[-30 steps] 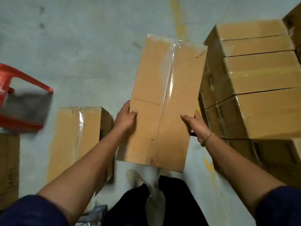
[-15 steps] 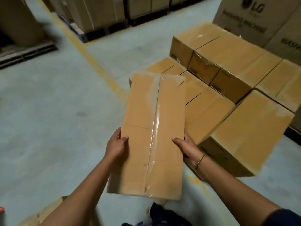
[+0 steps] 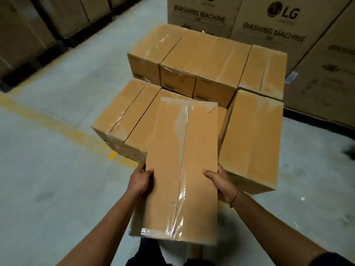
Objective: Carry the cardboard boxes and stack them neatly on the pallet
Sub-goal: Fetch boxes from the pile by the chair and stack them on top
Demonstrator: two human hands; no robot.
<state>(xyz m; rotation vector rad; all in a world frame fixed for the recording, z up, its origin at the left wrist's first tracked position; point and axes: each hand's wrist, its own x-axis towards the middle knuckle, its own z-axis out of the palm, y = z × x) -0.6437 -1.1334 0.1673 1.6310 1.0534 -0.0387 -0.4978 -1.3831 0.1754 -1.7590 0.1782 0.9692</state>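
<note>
A person is holding one long cardboard box (image 3: 180,169) out in front of the body with both hands, lengthwise, its far end pointing towards the stacked boxes (image 3: 201,54). The left hand (image 3: 139,181) is gripping the box's left edge about halfway along: the thumb is lying flat on the top face and the fingers are curling down round the side, out of sight. The right hand (image 3: 221,182) is gripping the opposite edge in the same manner, thumb on top and fingers wrapped under; a thin bracelet (image 3: 235,195) is sitting at that wrist. Neither hand is spread wide; each is closing round the box's side. A strip of clear tape (image 3: 182,150) is running down the middle of the top face. The near end of the box is hanging above the person's legs, and the far end is overlapping the lower front row (image 3: 123,114) of the stack; whether it is touching that row cannot be told. A higher row is standing behind the front row, and a further box (image 3: 253,135) is lying just beside the carried one on the right. Whatever is bearing the stack is hidden. Large printed washing machine cartons (image 3: 269,25) are standing behind the stack. A worn yellow line (image 3: 57,125) is crossing the grey concrete floor (image 3: 48,189) to the left.
</note>
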